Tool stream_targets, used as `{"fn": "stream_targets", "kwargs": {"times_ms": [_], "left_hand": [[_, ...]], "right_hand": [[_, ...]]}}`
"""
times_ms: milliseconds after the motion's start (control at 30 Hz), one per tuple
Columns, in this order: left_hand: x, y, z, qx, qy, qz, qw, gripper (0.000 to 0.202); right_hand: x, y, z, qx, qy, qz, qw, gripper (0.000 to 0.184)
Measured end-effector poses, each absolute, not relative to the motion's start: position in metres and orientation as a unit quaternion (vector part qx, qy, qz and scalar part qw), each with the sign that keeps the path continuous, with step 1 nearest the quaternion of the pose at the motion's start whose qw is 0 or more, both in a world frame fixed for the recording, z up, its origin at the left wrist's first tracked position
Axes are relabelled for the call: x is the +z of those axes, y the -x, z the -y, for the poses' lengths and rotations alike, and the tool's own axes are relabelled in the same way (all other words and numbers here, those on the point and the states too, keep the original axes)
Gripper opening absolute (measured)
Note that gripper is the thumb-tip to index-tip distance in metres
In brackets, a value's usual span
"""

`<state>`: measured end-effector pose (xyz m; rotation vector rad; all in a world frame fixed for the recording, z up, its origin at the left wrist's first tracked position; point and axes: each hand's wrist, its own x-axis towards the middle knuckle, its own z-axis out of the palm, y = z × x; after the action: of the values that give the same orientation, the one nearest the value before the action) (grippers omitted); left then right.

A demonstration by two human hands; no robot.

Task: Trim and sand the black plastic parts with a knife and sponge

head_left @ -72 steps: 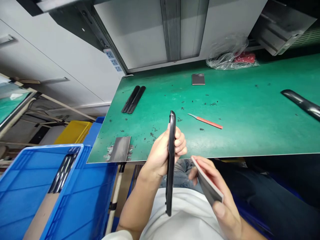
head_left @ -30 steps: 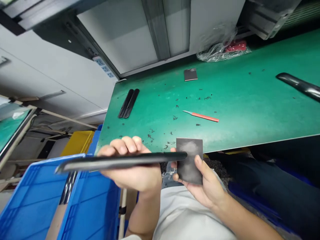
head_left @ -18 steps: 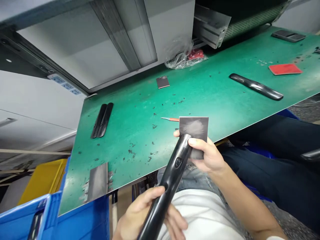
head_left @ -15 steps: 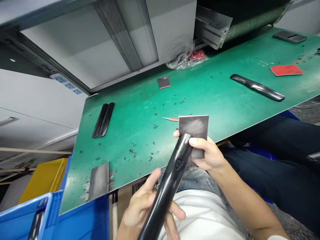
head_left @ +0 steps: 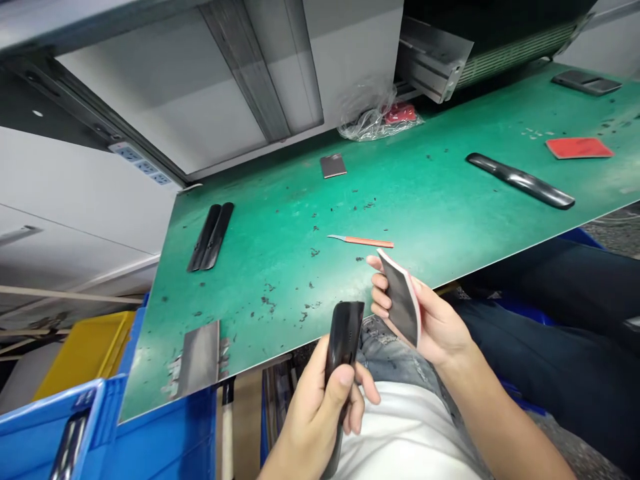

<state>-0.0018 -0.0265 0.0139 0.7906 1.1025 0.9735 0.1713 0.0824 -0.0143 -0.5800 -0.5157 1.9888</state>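
Observation:
My left hand is wrapped round a long glossy black plastic part, whose curved upper end points away from me. My right hand grips a thin sanding pad, dark grey on its face with a pale pinkish edge; the pad bends slightly in the fingers. A small gap separates the pad from the black part. Just beyond the hands, an orange-handled craft knife lies on the green table, its blade pointing left.
Two black parts lie side by side at left, another at right. Grey pads, a red pad and a plastic bag rest on the table. Blue bins stand below left. A person's dark-clothed leg is at right.
My left hand has closed round the black part and the part has drawn back from the pad. The right hand has let go of the part's end and turned the pad edge-on, uncovering the knife.

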Motion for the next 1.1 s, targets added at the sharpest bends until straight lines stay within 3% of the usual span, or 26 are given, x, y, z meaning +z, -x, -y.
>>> {"fn": "stream_targets", "kwargs": {"times_ms": [133, 333, 600, 700, 767, 833, 900, 1000, 1100], "left_hand": [[0.014, -0.003, 0.027, 0.420, -0.380, -0.516, 0.642, 0.041], [0.014, -0.001, 0.030, 0.418, -0.387, -0.512, 0.643, 0.038], [0.009, 0.008, 0.031, 0.400, -0.298, -0.455, 0.737, 0.049], [0.006, 0.007, 0.028, 0.419, -0.281, -0.460, 0.730, 0.045], [0.003, 0.008, 0.028, 0.430, -0.274, -0.470, 0.720, 0.042], [0.002, 0.010, 0.031, 0.435, -0.283, -0.457, 0.722, 0.041], [0.002, 0.014, 0.035, 0.432, -0.329, -0.436, 0.718, 0.039], [0.003, 0.019, 0.036, 0.406, -0.378, -0.407, 0.726, 0.053], [0.005, 0.021, 0.022, 0.463, -0.265, -0.449, 0.717, 0.059]], "right_hand": [[-0.002, -0.172, -0.054, 0.740, 0.289, 0.338, 0.505, 0.065], [0.026, -0.167, -0.059, 0.686, 0.351, 0.454, 0.447, 0.078], [0.021, -0.157, -0.090, 0.565, 0.419, 0.584, 0.405, 0.069], [0.029, -0.166, -0.109, 0.475, 0.480, 0.597, 0.434, 0.058], [0.036, -0.171, -0.121, 0.488, 0.478, 0.579, 0.445, 0.055], [0.038, -0.172, -0.130, 0.580, 0.414, 0.583, 0.390, 0.060], [0.030, -0.173, -0.139, 0.576, 0.413, 0.605, 0.362, 0.064], [0.011, -0.182, -0.151, 0.451, 0.546, 0.517, 0.481, 0.064], [0.000, -0.196, -0.143, 0.544, 0.478, 0.453, 0.520, 0.073]]}}
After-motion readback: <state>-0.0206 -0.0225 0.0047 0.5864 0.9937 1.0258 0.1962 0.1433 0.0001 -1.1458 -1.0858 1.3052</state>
